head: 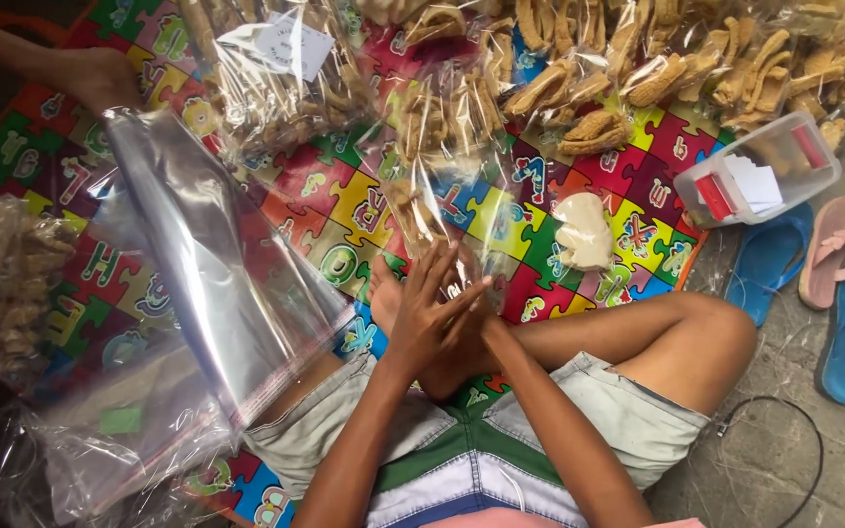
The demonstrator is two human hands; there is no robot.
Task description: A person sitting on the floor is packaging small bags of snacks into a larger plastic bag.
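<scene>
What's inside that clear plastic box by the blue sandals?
The clear plastic box holds white paper slips and two red blocks. Anything lying beneath the slips is covered.
</scene>
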